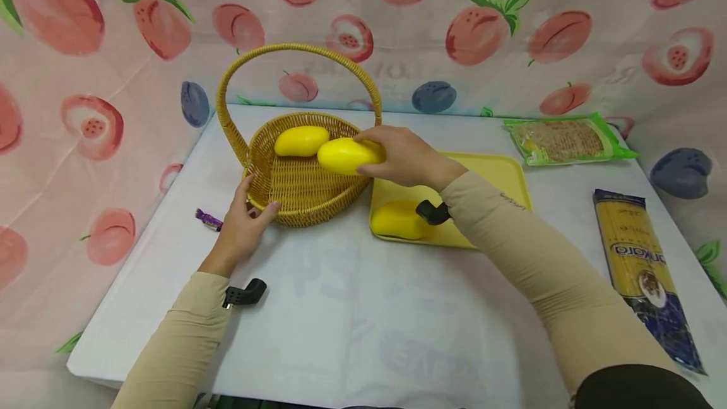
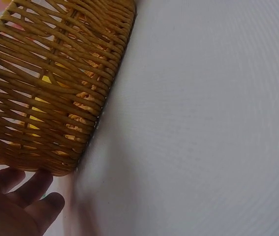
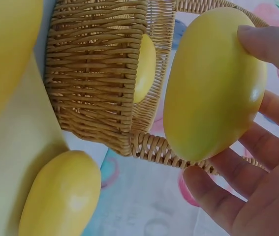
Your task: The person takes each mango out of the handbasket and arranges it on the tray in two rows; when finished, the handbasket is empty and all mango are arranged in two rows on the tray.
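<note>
My right hand [image 1: 403,156] holds a yellow mango [image 1: 349,156] above the right rim of the wicker basket [image 1: 318,214], thumb on one side and fingers on the other in the right wrist view. Inside the basket lies another mango [image 1: 301,141], against the back wall. My left hand [image 1: 241,229] touches the basket's front left side with thumb and fingers spread; the left wrist view has its fingertips [image 2: 45,182] at the woven outer wall. Below the right wrist, a mango [image 1: 397,219] rests on the yellow tray [image 1: 511,185]. The right wrist view includes a further tray mango [image 3: 63,196], hidden by my forearm from the head.
The basket's tall handle [image 1: 295,48] arches over it. A purple-wrapped candy [image 1: 209,219] lies left of the basket, near my left hand. At the right are a green-edged food packet [image 1: 568,139] and a long yellow-and-blue pasta packet [image 1: 642,257]. A fruit-print cloth hangs behind the table.
</note>
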`<state>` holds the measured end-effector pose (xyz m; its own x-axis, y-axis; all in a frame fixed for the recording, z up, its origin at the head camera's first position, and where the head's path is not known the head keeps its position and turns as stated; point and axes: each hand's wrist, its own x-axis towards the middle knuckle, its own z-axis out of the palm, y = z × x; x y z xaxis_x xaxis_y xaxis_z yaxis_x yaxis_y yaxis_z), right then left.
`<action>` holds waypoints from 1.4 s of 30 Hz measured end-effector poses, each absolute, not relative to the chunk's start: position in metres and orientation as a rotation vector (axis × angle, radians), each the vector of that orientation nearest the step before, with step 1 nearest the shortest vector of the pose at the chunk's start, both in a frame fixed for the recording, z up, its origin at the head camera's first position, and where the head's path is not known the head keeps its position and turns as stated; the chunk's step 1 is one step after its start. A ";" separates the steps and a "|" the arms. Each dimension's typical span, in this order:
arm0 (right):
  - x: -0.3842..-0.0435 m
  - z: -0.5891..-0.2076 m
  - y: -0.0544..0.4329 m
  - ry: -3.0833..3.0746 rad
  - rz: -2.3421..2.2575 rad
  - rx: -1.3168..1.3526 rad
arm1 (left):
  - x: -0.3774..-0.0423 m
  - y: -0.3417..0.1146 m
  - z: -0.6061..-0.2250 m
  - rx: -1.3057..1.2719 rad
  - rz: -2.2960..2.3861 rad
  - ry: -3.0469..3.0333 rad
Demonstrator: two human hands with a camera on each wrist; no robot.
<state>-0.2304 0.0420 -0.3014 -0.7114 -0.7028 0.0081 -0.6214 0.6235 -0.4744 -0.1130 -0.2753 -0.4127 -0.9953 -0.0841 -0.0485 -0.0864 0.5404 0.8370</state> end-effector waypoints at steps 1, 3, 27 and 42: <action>-0.230 -0.301 0.044 2.668 -0.677 -1.099 | -0.113 -0.275 -0.413 -0.152 1.498 2.753; -0.229 -0.302 0.047 2.673 -0.670 -1.102 | -0.113 -0.275 -0.413 -0.152 1.499 2.752; -0.235 -0.313 0.115 2.766 -0.736 -0.998 | -0.113 -0.277 -0.414 -0.140 1.496 2.756; -0.242 -0.328 0.159 2.783 -0.755 -0.800 | -0.112 -0.275 -0.412 -0.154 1.499 2.749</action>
<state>-0.2420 0.1591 -0.3283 -0.8467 -0.5320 -0.0041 -0.4571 0.7313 -0.5063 -0.1121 -0.2755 -0.4122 -0.9951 -0.0829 -0.0534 -0.0898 0.5380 0.8382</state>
